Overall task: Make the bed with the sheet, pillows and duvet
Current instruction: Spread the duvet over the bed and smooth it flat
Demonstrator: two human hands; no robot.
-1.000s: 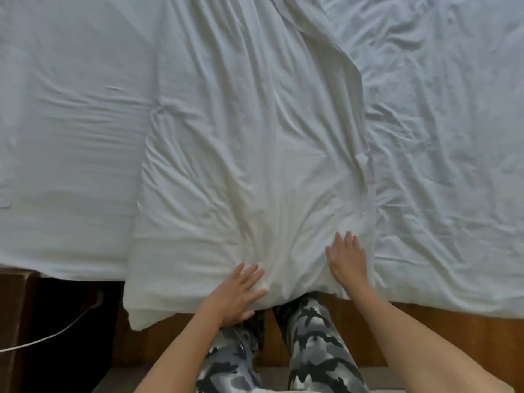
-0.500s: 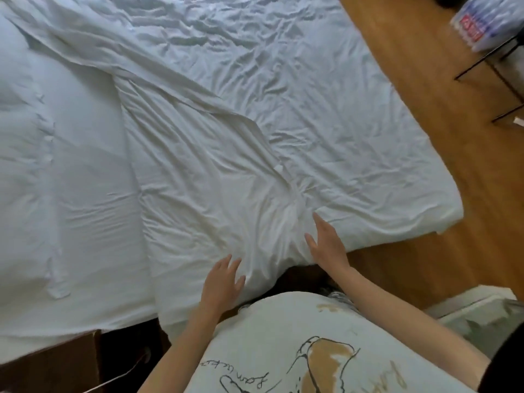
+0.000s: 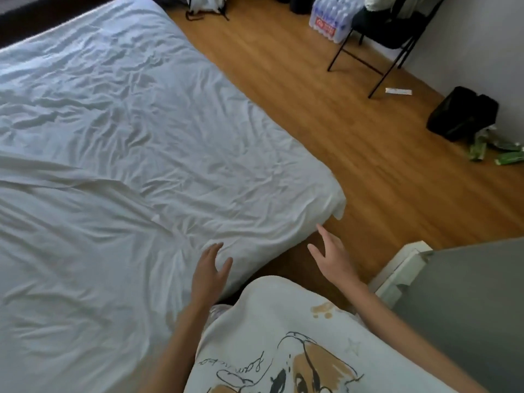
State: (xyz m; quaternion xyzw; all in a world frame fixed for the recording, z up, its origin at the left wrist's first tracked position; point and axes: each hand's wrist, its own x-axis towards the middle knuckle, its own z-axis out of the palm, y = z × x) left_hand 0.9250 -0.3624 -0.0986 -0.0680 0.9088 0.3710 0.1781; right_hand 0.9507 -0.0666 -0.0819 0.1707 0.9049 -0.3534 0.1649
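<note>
Both hands have come off the fabric since a second ago, when they were pressed flat on the near edge of the folded-over white layer, and the view has swung right so the room shows now. So the left hand (image 3: 209, 275) has its grip loose and open, fingers spread, holding nothing, sitting over the near edge of the white duvet (image 3: 158, 171), either just above it or barely brushing it, can't tell which. Right hand (image 3: 330, 255) is open too, fingers splayed, nothing in it, out past the bed edge over the wood floor (image 3: 368, 154), with its fingertips close to the duvet's near corner (image 3: 336, 204) but apart from it.

That duvet lies spread and wrinkly across the bed, with a long fold ridge running in from the left side, and its corner hangs a bit off the bed just ahead of the right hand.

Background stuff: a black folding chair (image 3: 377, 38) by the wall, a shrink-wrapped pack of water bottles (image 3: 329, 17) next to it, a black bag (image 3: 462, 113) on the floor further right
</note>
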